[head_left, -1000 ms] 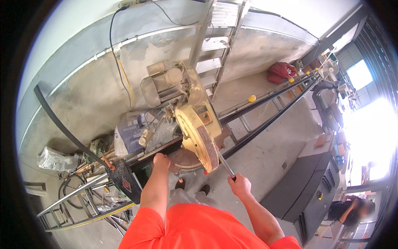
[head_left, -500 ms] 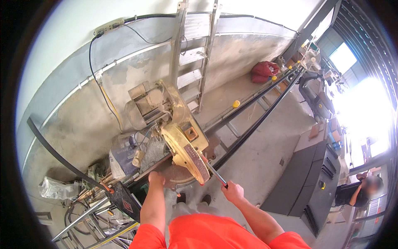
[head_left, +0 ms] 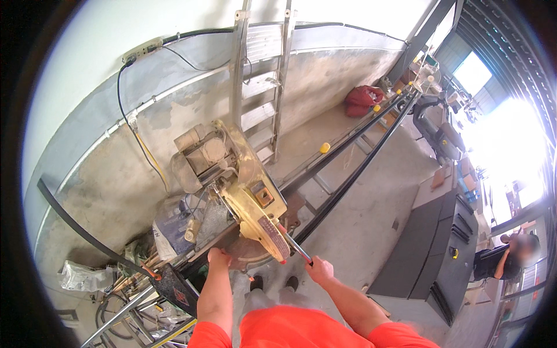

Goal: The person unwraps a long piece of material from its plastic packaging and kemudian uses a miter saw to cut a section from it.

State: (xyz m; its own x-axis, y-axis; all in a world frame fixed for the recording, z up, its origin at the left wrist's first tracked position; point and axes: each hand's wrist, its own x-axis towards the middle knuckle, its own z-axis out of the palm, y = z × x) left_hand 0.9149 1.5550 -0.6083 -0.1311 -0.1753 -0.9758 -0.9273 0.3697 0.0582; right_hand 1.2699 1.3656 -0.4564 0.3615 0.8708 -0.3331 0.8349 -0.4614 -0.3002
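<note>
A dusty yellow cut-off saw [head_left: 255, 229] with a round blade guard and a grey motor [head_left: 203, 153] stands before me. My right hand [head_left: 320, 271] is closed around the end of its metal lever handle [head_left: 297, 246], which slopes down from the guard. To the left of the guard, my left hand [head_left: 219, 257] rests low beside the saw's round base [head_left: 246, 249], at the edge of a dark bar. Its fingers look curled in, but what they grip is hidden. The blade is mostly covered by the guard.
Long black rails [head_left: 331, 209] with yellow caps [head_left: 325, 148] run away to the right. An aluminium ladder [head_left: 258, 87] leans on the wall. Scrap and a clear plastic bag [head_left: 87, 276] lie at left. Grey cabinets [head_left: 423, 249] and another person [head_left: 493, 262] are at right.
The whole view has shifted and tilted slightly. Both hands keep their places, the right on the lever and the left beside the base; the saw shows no clear movement.
</note>
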